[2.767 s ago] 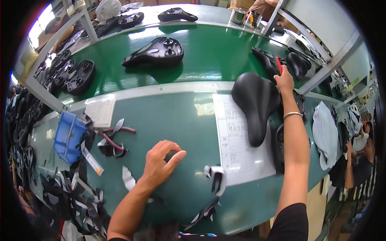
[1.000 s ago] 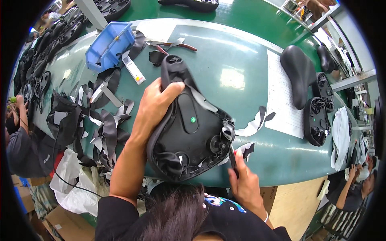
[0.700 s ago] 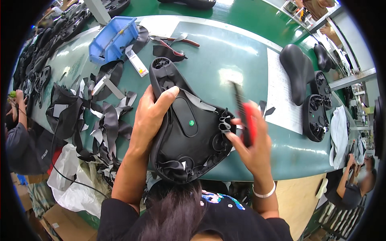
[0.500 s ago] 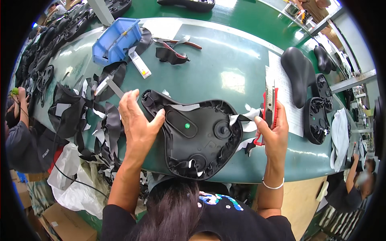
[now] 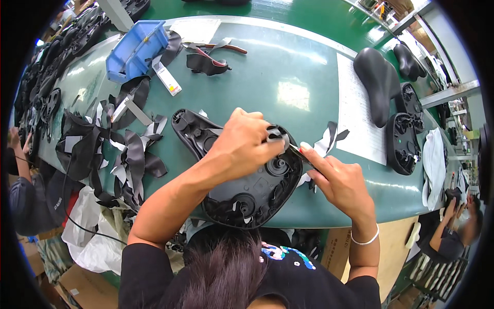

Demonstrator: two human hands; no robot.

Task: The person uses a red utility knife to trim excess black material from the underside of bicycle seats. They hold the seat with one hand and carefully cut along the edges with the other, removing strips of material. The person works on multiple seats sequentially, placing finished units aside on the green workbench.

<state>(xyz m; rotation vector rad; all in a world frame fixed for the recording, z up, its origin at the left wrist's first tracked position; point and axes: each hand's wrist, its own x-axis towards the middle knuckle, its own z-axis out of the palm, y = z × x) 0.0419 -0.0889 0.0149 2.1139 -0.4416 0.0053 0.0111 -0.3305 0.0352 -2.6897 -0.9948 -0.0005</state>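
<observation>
From the head view, an upturned black bicycle saddle (image 5: 242,180) lay underside up on the near edge of the green desk (image 5: 272,77), its nose pointing toward ten o'clock. The left hand (image 5: 244,141) pressed down on its upper rim, fingers curled tight and pinching a flap of black cover material against the shell. The right hand (image 5: 339,183) came in from four o'clock, its fingers closed round a slim tool (image 5: 294,149) whose tip met the saddle's edge just beside the left fingertips. Loose black and white trimmings (image 5: 327,141) lay at the saddle's two o'clock side. At nine o'clock a heap of black fabric scraps (image 5: 103,149) spread across the desk. A blue plastic bin (image 5: 136,49) stood at eleven o'clock, with red-handled pliers (image 5: 216,51) near it. Toward two o'clock a sheet of paper (image 5: 360,118) carried another black saddle (image 5: 378,82), right side up.
</observation>
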